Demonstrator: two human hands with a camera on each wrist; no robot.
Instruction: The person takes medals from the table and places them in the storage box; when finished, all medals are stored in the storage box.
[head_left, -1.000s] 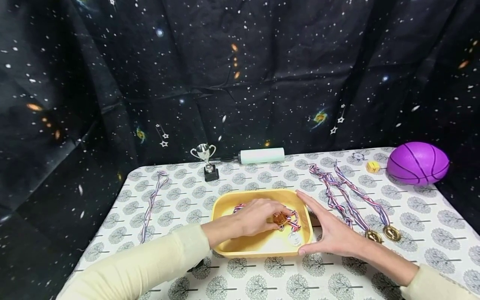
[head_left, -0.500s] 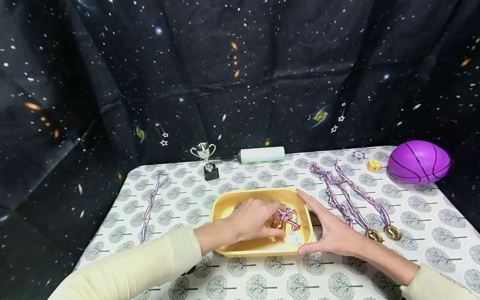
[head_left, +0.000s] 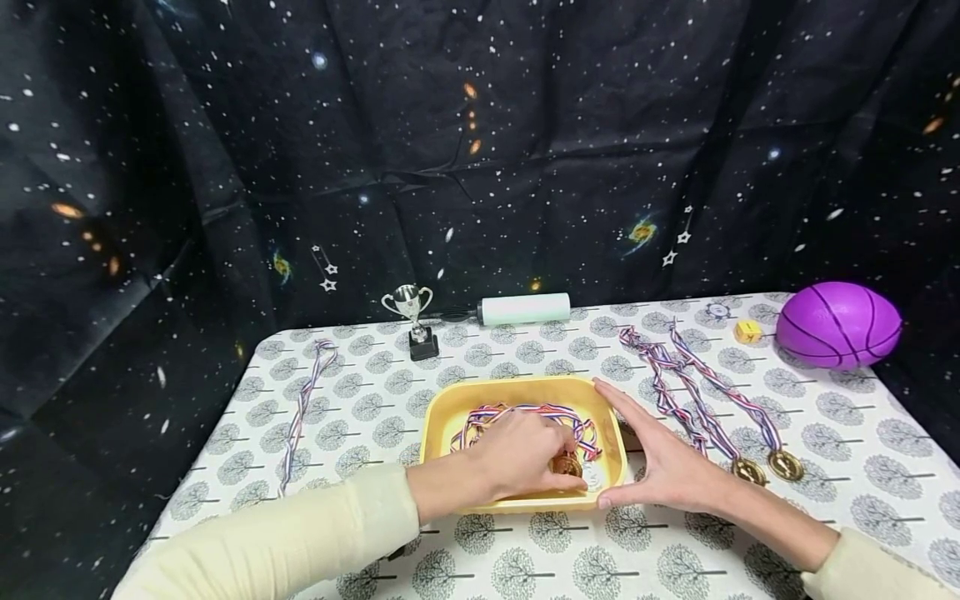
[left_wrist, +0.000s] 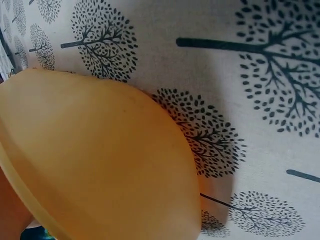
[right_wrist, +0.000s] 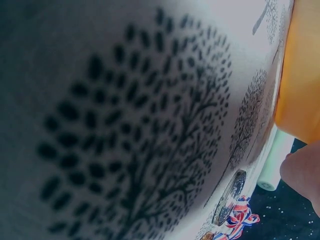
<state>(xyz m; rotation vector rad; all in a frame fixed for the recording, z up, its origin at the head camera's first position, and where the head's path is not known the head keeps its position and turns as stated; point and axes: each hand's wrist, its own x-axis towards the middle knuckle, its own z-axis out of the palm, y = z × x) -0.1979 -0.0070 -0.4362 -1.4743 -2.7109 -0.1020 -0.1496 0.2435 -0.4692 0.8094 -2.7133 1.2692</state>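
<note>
Behind your work hangs a black backdrop printed with stars and galaxies, and below it a table covered in a pale tablecloth patterned with small dark trees. At the far left of the table lies a loose striped ribbon, stretched from far to near. Further right, along the far edge, stands a small silver trophy cup on a black base, with a pale green cylinder lying on its side beside it.

At the table's middle, near you, sits a yellow tray holding a tangle of red, white and blue ribbon. Your left hand reaches into the tray, its fingers curled round and pinching a bronze medal low at the tray's near right corner. A silver medal lies just beside it in the tray. Your right hand rests flat against the tray's right outer wall, fingers straight, thumb touching the near corner.

Right of that hand, two gold medals lie on the cloth, their ribbons running toward the far edge. Near the far right corner sit a small yellow cube and a purple ball.
</note>
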